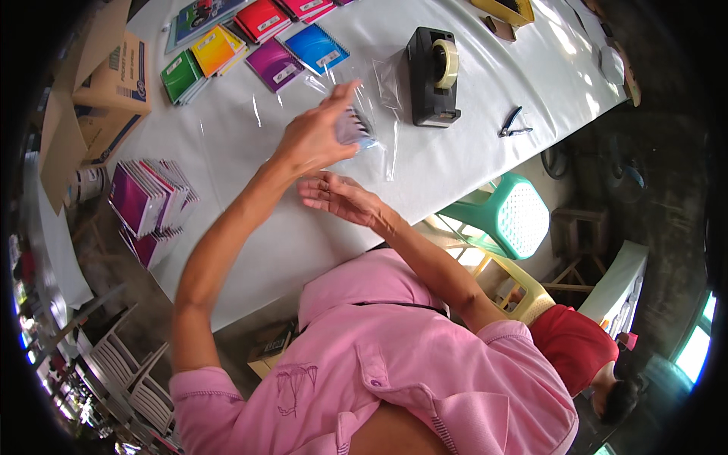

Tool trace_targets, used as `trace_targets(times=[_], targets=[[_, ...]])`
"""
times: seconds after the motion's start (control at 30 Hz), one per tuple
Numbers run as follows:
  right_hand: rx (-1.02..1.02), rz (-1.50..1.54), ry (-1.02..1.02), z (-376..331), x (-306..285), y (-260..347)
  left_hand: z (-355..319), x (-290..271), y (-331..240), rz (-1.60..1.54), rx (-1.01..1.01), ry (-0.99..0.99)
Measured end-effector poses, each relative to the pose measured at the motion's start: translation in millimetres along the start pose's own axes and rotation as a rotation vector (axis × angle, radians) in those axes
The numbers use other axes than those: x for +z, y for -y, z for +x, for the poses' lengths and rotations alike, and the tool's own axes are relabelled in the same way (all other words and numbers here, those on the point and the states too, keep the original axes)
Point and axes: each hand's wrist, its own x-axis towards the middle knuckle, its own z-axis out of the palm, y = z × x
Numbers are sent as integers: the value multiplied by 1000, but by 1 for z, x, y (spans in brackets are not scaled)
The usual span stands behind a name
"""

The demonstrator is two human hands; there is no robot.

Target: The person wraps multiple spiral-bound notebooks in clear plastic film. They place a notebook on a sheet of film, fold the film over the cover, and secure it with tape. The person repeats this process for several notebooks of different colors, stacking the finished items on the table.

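Head cam: L hand (309, 136) curls round a clear-wrapped notebook pack (352, 127) – blurred, can't tell if it's clamped. R hand (345, 199) released, fingers loosely out, just below L. Tape dispenser (422, 91) right of the grip, loose notebooks (274, 64) beyond it, purple stack (138, 199) well left – all on white-covered table (250, 265).

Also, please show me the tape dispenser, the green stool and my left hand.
Tape dispenser (425, 92): head view, black body.
Green stool (522, 216): head view, seat top.
Left hand (312, 136): head view, back of hand.

The plastic wrap (353, 129) looks glossy, the cardboard box (114, 72) matt.
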Motion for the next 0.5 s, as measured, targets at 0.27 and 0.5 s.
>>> trace_targets(times=[0.27, 0.5], targets=[[-458, -834, -227, -29, 57, 98, -88, 17, 44, -1106, -40, -370], [-404, -1324, -17, -6, -12, 122, -69, 11, 24, -1022, -163, -366]])
